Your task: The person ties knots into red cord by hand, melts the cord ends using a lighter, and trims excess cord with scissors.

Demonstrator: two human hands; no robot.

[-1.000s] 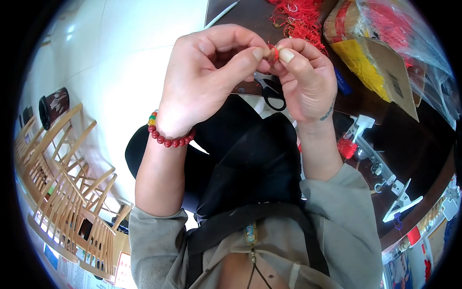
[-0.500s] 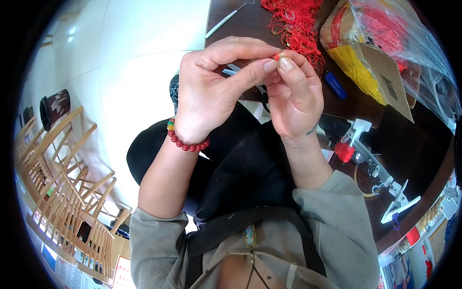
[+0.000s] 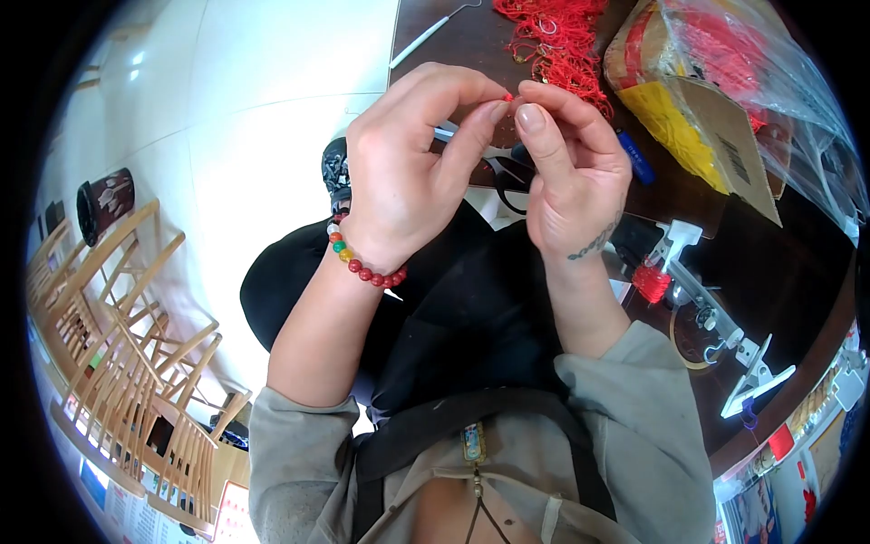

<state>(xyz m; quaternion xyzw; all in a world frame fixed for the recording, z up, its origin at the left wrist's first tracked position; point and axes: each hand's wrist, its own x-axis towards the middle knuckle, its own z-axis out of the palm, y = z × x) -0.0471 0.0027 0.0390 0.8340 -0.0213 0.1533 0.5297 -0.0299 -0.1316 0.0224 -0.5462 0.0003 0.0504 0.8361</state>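
Thumb and forefinger of my left hand (image 3: pixel 403 159) pinch a small red cord piece (image 3: pixel 508 98) above the dark table's near edge. Close beside it, my right hand (image 3: pixel 575 163) has its thumb and forefinger nearly together at the other side of the piece; whether they grip a thread is too small to tell. Black-handled scissors (image 3: pixel 509 181) lie partly hidden below my hands. Beyond the fingers is a heap of red cords (image 3: pixel 566 54). A blue lighter (image 3: pixel 636 156) lies right of my right hand.
A white-handled hook tool (image 3: pixel 421 43) lies at the table's left edge. An open cardboard box (image 3: pixel 725 136) with plastic and red material stands at the right. Nearer are a clamp stand (image 3: pixel 707 304) and a red thread spool (image 3: pixel 650 283). Wooden chairs (image 3: pixel 136 363) stand at left.
Since half a second ago, my fingertips have moved slightly apart, and the right hand has shifted right. From a second ago, both hands appear tilted differently, and more of the hook tool shows.
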